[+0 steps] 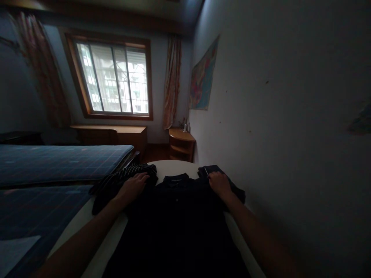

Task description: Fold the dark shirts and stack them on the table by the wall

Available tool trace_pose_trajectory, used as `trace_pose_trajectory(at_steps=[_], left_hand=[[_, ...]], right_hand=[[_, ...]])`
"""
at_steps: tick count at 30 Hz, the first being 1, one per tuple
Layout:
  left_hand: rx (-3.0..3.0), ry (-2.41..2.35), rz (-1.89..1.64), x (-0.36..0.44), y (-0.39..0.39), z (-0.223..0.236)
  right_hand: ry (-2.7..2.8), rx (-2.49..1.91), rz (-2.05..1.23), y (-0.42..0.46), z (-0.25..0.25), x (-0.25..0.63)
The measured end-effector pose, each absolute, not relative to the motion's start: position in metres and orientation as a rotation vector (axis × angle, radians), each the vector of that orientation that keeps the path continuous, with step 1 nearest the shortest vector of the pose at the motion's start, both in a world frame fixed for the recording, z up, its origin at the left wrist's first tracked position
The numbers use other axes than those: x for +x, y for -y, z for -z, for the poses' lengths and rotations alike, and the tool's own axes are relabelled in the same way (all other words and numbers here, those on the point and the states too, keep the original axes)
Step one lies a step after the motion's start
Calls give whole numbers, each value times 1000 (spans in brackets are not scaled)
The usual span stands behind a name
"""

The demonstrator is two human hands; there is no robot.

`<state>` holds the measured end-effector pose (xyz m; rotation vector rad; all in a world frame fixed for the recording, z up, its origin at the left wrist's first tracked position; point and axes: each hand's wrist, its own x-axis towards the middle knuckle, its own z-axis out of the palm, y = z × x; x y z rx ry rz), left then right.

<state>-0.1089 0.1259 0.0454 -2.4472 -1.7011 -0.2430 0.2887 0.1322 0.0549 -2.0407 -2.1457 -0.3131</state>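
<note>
A dark collared shirt (176, 227) lies spread front up on the pale round-ended table (171, 166), its collar at the far side and a small button showing below it. My left hand (133, 186) rests near the shirt's left shoulder, fingers stretched out over dark cloth. Beside and partly under that hand is a bunched black garment with light stripes (123, 175). At the opposite shoulder, the fingers of my right hand (220, 184) are bent and closed on the shirt's edge. Just behind them sits a folded dark garment (213, 168). Dim light hides the finer folds.
Close on the left stands a bed with a blue plaid mattress (66, 160). A bare wall (278, 154) runs along the right. Beyond the table are a corner shelf (182, 135), a wooden desk (130, 131) and a window (114, 77) with curtains.
</note>
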Motion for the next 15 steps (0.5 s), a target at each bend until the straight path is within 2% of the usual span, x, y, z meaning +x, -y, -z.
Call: trace_pose_trajectory(at_steps=[9,15], left_hand=[[-2560,1868,14,-85,-144,-20],[-2500,1911,148,-83,-148,-27]], right_hand=[[2423,-1752,-129,-154,-22,224],[2503,-1625,-396,-148,-7,193]])
